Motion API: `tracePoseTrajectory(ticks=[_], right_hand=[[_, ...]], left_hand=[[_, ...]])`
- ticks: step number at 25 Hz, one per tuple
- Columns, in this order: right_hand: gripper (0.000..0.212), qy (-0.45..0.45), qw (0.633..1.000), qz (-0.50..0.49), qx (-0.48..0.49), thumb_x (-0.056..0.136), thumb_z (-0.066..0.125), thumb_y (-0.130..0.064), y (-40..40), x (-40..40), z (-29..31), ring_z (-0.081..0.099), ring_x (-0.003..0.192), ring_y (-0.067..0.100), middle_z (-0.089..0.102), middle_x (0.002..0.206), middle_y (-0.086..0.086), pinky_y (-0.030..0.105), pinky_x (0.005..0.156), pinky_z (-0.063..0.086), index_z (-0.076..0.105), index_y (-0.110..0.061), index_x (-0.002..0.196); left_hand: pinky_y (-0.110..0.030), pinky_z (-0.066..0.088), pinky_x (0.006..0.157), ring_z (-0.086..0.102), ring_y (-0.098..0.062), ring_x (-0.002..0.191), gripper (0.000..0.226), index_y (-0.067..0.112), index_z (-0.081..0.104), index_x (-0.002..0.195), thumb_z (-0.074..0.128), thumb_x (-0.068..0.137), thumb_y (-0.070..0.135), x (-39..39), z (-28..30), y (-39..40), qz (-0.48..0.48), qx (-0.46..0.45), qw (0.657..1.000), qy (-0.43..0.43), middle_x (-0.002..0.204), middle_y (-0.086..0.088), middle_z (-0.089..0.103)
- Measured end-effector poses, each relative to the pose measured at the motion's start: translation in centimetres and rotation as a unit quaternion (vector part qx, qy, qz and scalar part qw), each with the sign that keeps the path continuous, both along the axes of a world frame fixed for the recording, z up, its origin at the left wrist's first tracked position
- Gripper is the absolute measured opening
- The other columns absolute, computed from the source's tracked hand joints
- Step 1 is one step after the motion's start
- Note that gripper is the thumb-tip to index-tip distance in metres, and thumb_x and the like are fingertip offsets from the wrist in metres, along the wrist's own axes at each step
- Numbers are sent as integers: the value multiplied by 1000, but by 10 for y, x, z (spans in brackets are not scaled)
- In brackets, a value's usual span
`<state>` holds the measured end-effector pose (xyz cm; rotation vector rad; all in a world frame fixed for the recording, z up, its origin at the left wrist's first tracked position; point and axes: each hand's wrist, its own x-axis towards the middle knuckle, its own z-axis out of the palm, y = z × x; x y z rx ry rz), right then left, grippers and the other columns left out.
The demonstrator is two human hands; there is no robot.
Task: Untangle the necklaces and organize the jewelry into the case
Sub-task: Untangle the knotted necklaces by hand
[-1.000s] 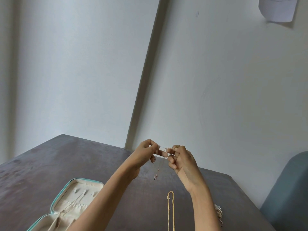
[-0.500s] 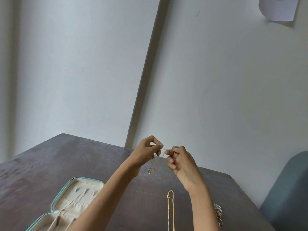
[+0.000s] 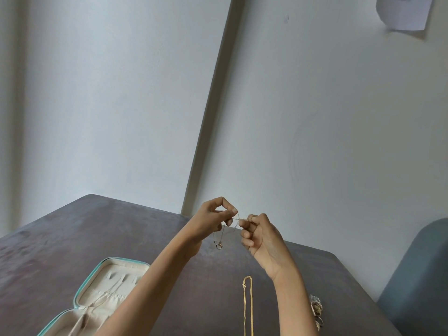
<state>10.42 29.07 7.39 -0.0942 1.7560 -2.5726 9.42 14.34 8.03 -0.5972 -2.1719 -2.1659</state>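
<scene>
Both hands are raised above the dark brown tabletop (image 3: pixel 72 238): the left hand (image 3: pixel 211 221) and the right hand (image 3: pixel 260 236) each pinch the thin pale chain necklace with a small ring pendant (image 3: pixel 219 245) between thumb and fingertips, the chain crossing between them and the pendant dangling below the left hand. The untangling looks unfinished, as this chain is not yet laid out. A gold chain necklace (image 3: pixel 247 309) lies straight on the tabletop, a small cluster of silvery jewelry (image 3: pixel 316 311) sits by the right forearm, and the open teal-edged cream jewelry case (image 3: pixel 80 291) seems to hold at least one pale chain, so most pieces remain to be stored.
</scene>
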Motion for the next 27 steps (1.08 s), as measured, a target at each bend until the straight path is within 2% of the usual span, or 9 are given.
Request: tracePoseTrajectory(ticks=[7, 11, 15, 27], right_hand=[[14, 2, 1000, 8, 7, 93, 38, -9, -2, -2, -2, 43, 49, 10, 63, 71, 8, 19, 42, 30, 43, -11, 80], [14, -2, 1000, 13, -6, 91, 36, -8, -1, -3, -2, 40, 47, 10, 56, 62, 4, 18, 40, 28, 41, -13, 79], [15, -1, 999, 25, -32, 91, 37, -9, 2, -2, -2, 35, 42, 8, 47, 56, 1, 17, 36, 25, 39, -13, 77], [27, 24, 1000, 12, -3, 92, 38, -11, 8, -2, -4, 27, 42, 7, 32, 54, -2, 18, 37, 21, 34, -16, 66]], left_hand=[[-13, 27, 45, 47, 3, 42, 11, 5, 52, 87, 53, 95, 13, 2, 2, 1, -19, 0, 1000, 5, 64, -8, 48], [-12, 28, 45, 38, 0, 42, 13, 7, 54, 86, 56, 94, 16, -3, -1, -2, -6, 1, 1000, -1, 61, -3, 49], [-10, 27, 46, 37, -1, 41, 13, 8, 53, 83, 56, 94, 16, -5, -2, -2, -3, 10, 1000, -5, 61, -2, 49], [-10, 32, 46, 35, -5, 43, 15, 12, 51, 81, 55, 94, 18, -10, -5, -5, 14, 45, 999, -26, 58, 2, 48]])
